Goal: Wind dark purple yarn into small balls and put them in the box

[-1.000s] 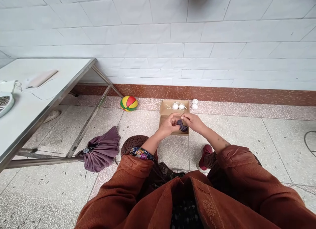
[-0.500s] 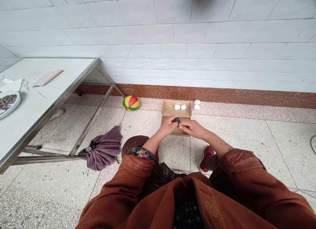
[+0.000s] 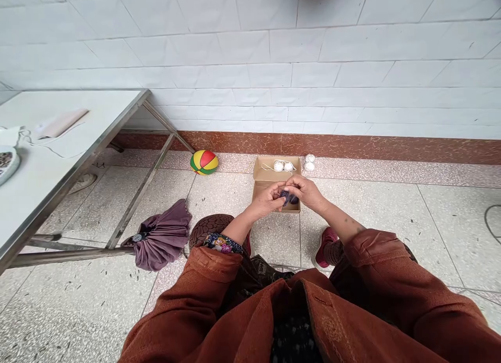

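Observation:
Above an open cardboard box, my left hand is closed around a small dark ball of yarn. My right hand is closed in a pinch at the top of this yarn, its fingertips beside those of the left. The pinched strand itself is too small to make out. Just right of the held ball, a second dark bundle shows below my right fingers, seemingly inside the box. Two white yarn balls with loose strands lie in the raised far part of the box.
Two more white balls lie on the floor right of the box. A striped ball rests near the wall. At left stands a metal-framed table, with a folded purple umbrella by its leg. My shoes flank the box's near side.
My right hand has shifted up and over the dark yarn, its fingers now bent above it. More of the dark yarn shows between the hands. The whole view has shifted slightly.

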`<state>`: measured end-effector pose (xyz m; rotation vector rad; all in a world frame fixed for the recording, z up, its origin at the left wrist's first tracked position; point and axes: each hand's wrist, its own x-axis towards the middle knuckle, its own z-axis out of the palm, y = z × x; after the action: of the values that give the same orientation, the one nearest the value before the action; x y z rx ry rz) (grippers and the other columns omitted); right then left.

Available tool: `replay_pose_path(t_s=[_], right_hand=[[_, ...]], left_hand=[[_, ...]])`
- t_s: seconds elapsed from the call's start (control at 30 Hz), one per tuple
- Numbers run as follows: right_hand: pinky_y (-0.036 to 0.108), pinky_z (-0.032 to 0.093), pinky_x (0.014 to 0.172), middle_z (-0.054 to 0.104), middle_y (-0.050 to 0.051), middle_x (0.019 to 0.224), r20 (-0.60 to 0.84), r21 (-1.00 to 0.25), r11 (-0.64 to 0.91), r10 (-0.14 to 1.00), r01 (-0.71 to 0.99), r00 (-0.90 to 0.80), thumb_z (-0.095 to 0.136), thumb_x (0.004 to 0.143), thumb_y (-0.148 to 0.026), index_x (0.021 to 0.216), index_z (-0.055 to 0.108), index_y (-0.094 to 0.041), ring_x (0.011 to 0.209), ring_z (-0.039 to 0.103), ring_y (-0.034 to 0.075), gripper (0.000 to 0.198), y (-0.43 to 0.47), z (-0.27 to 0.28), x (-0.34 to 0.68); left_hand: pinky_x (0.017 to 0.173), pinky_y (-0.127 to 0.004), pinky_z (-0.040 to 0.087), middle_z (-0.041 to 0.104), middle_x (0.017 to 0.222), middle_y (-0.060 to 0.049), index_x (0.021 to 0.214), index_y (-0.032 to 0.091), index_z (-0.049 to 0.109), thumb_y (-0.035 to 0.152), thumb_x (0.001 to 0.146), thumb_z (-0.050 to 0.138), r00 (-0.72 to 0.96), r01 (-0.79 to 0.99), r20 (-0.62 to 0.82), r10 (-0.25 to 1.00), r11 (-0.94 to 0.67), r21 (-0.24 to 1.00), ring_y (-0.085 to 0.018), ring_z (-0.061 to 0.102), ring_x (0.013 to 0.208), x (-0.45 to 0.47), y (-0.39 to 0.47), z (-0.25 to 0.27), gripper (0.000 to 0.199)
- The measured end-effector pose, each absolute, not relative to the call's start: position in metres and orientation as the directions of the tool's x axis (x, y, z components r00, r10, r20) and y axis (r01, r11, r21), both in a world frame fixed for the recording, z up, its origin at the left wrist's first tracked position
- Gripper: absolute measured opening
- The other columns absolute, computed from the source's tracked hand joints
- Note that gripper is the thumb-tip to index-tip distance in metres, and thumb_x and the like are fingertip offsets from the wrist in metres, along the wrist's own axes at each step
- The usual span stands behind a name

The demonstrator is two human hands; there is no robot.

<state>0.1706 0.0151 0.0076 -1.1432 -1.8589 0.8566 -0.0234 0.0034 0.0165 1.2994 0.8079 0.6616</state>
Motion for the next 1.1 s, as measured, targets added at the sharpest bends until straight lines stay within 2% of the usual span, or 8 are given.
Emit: replay_pose_path(t_s=[0.23,0.33,0.47,0.57,0.73,0.93,1.0,1.1], right_hand=[[0.029,0.045,0.068,0.059,0.000,0.077,0.138,-0.924,0.224,0.951,0.311,-0.277,0.055,0.094,-0.045,0.084,0.056,-0.022,0.069,0.053,0.016,0.025,0.014,0.002,0.163],[0.029,0.046,0.066,0.058,-0.001,0.075,0.078,-0.936,0.165,0.959,0.311,-0.274,0.050,0.095,-0.047,0.087,0.054,-0.022,0.068,0.055,0.016,0.027,0.012,-0.003,0.159],[0.027,0.045,0.063,0.055,-0.003,0.069,0.022,-0.907,0.147,0.953,0.395,-0.303,0.043,0.099,-0.042,0.089,0.053,-0.022,0.061,0.053,0.015,0.024,0.009,-0.008,0.156],[0.027,0.046,0.064,0.058,-0.002,0.071,-0.033,-0.867,0.156,0.929,0.473,-0.367,0.039,0.101,-0.034,0.093,0.053,-0.021,0.062,0.055,0.015,0.020,0.004,-0.012,0.156],[0.028,0.049,0.066,0.062,0.000,0.072,-0.183,-0.845,0.163,0.807,0.510,-0.561,0.035,0.102,-0.024,0.100,0.051,-0.021,0.062,0.060,0.015,0.017,-0.007,-0.007,0.160],[0.028,0.045,0.067,0.061,0.001,0.073,-0.045,-0.787,0.461,0.620,0.410,-0.783,0.043,0.102,-0.030,0.087,0.057,-0.022,0.067,0.059,0.016,0.022,-0.018,0.017,0.167],[0.029,0.045,0.070,0.062,0.002,0.078,0.048,-0.734,0.558,0.611,0.387,-0.790,0.046,0.102,-0.033,0.086,0.059,-0.022,0.072,0.058,0.017,0.024,-0.018,0.022,0.168],[0.031,0.045,0.075,0.063,0.004,0.086,0.162,-0.671,0.625,0.648,0.398,-0.744,0.045,0.103,-0.036,0.090,0.062,-0.022,0.080,0.060,0.019,0.026,-0.012,0.027,0.170]], left_hand=[[0.059,-0.023,0.045,0.062,0.079,0.004,0.153,0.024,0.030,0.025,0.079,0.070,0.592,-0.059,-0.096,0.800,0.162,0.985,-0.006,0.053,0.054,-0.024,0.003,0.013,0.084],[0.062,-0.023,0.047,0.067,0.090,-0.001,0.148,0.023,0.042,0.025,0.078,0.071,0.578,-0.073,-0.126,0.806,0.206,0.976,-0.008,0.059,0.061,-0.026,0.000,0.020,0.076],[0.068,-0.024,0.048,0.070,0.099,-0.005,0.121,0.016,0.067,0.024,0.074,0.071,0.475,-0.128,-0.134,0.870,0.219,0.967,-0.009,0.061,0.071,-0.029,0.002,0.023,0.048],[0.069,-0.023,0.046,0.069,0.098,-0.004,0.108,0.015,0.072,0.023,0.070,0.070,0.362,-0.138,-0.119,0.925,0.180,0.974,-0.009,0.058,0.074,-0.033,0.008,0.019,0.039],[0.066,-0.024,0.043,0.070,0.098,-0.003,0.104,0.015,0.073,0.020,0.067,0.063,0.212,0.043,-0.135,0.968,0.128,0.991,-0.009,0.052,0.068,-0.042,0.017,0.013,0.038],[0.078,-0.026,0.046,0.069,0.089,-0.001,0.099,0.016,0.071,0.017,0.067,0.061,0.107,0.194,-0.122,0.987,0.100,0.976,-0.014,0.059,0.080,-0.042,0.020,0.007,0.033],[0.081,-0.027,0.046,0.069,0.091,-0.001,0.096,0.016,0.070,0.017,0.067,0.064,0.114,0.218,-0.100,0.988,0.074,0.973,-0.015,0.060,0.085,-0.039,0.019,0.005,0.030],[0.072,-0.026,0.045,0.065,0.078,0.002,0.099,0.016,0.066,0.016,0.062,0.072,0.172,0.239,-0.130,0.977,0.087,0.967,-0.012,0.057,0.072,-0.031,0.016,-0.001,0.037]])
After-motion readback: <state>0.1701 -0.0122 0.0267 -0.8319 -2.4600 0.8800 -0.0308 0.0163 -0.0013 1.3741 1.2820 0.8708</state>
